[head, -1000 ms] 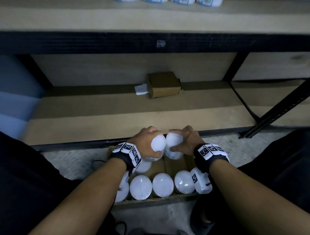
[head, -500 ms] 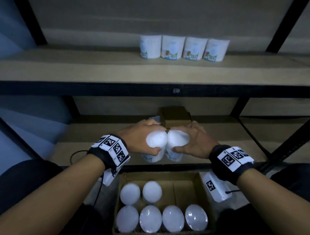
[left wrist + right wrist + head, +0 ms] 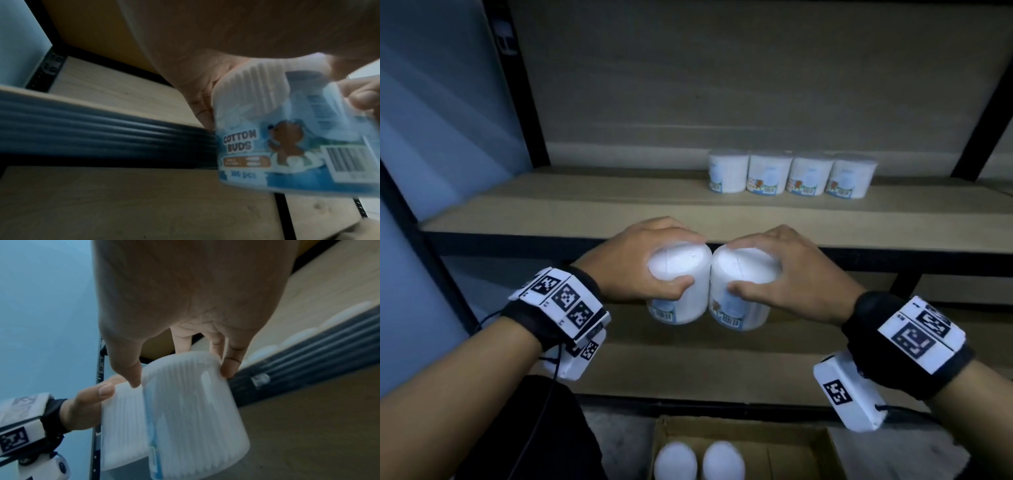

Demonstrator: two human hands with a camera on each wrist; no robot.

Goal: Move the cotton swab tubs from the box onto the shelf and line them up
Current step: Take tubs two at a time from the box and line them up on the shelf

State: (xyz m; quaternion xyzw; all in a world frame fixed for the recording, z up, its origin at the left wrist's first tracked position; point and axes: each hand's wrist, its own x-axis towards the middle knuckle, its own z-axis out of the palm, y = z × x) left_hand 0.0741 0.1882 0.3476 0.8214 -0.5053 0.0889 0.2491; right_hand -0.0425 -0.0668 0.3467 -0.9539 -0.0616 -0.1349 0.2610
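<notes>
Each hand carries one white cotton swab tub with a blue label. My left hand [image 3: 650, 260] grips the left tub [image 3: 678, 281] by its top; my right hand [image 3: 784, 274] grips the right tub [image 3: 743, 291] the same way. The two tubs touch side by side in the air, just in front of and below the upper shelf [image 3: 585, 209]. Several tubs [image 3: 791, 176] stand in a row at the back right of that shelf. The left tub [image 3: 287, 138] reads "Cotton Buds" in the left wrist view. My right hand's fingers [image 3: 230, 365] pinch the right tub's [image 3: 191, 410] rim.
The cardboard box [image 3: 784, 442] sits on the floor below, with two tub lids [image 3: 698, 462] showing at the frame's bottom. Black uprights [image 3: 517, 85] frame the shelving. A lower shelf [image 3: 688, 363] lies behind the hands. The upper shelf's left half is bare board.
Both hands have lifted their tubs up out of the box, from the lower shelf's level to the upper shelf's front edge. The view has tilted up, so the shelved row now shows.
</notes>
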